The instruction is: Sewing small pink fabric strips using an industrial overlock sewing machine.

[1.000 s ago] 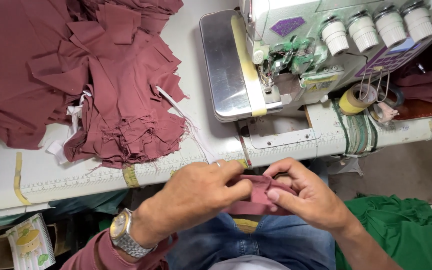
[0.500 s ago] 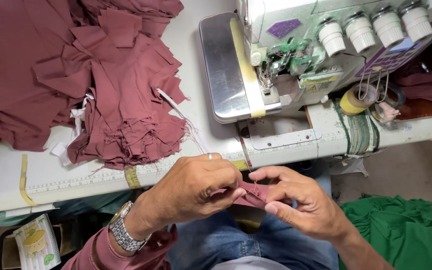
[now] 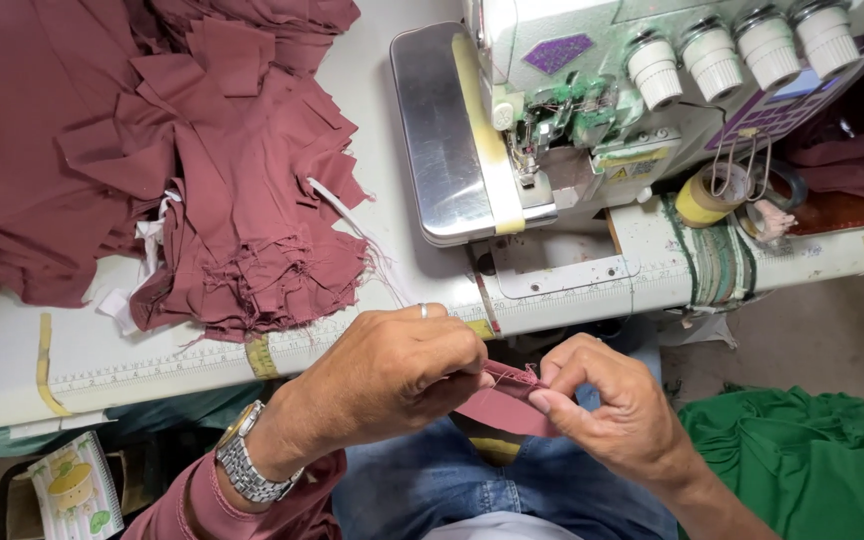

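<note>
Two hands pinch one maroon strip (image 3: 504, 405), below the table (image 3: 12, 360) edge, over the lap. Left hand (image 3: 392, 375) grips the strip's left end, fingers curled tight round it; one ring on it, one metal watch (image 3: 242, 465) on the wrist. Right hand (image 3: 617, 410) nips the right end between thumb and forefinger, narrow pinch. Strip sits between both hands, touching both, just below the table's ruler edge. One sewing machine (image 3: 552, 110) on the table, above the hands, with four white knobs (image 3: 737, 50) on top right. One big pile of maroon cut pieces (image 3: 182, 170) on the table, left of the machine. One yellowish tape roll (image 3: 704, 200) right of the machine's base. One green cloth (image 3: 802, 455) lies off the table, right of the right hand. Jeans (image 3: 432, 480) under the hands.
</note>
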